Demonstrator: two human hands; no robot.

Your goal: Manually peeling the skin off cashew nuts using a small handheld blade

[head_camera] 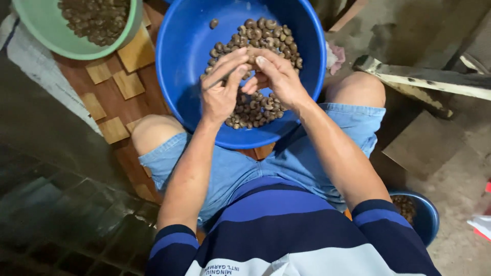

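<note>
Striped shirt [286, 230] nearest me. Blue basin [184, 56] between knees, rim clear — bare wall left. Left hand [221, 92], right hand [279, 76] pinch one nut [251, 60] above nut heap [253, 110].

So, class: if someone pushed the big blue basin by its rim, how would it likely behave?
The blue basin would probably slide rather than tip: it looks wide and shallow. It is likely fairly light, since the brown nuts cover only part of its floor. The loose, rounded nuts would probably roll and shift.
</note>
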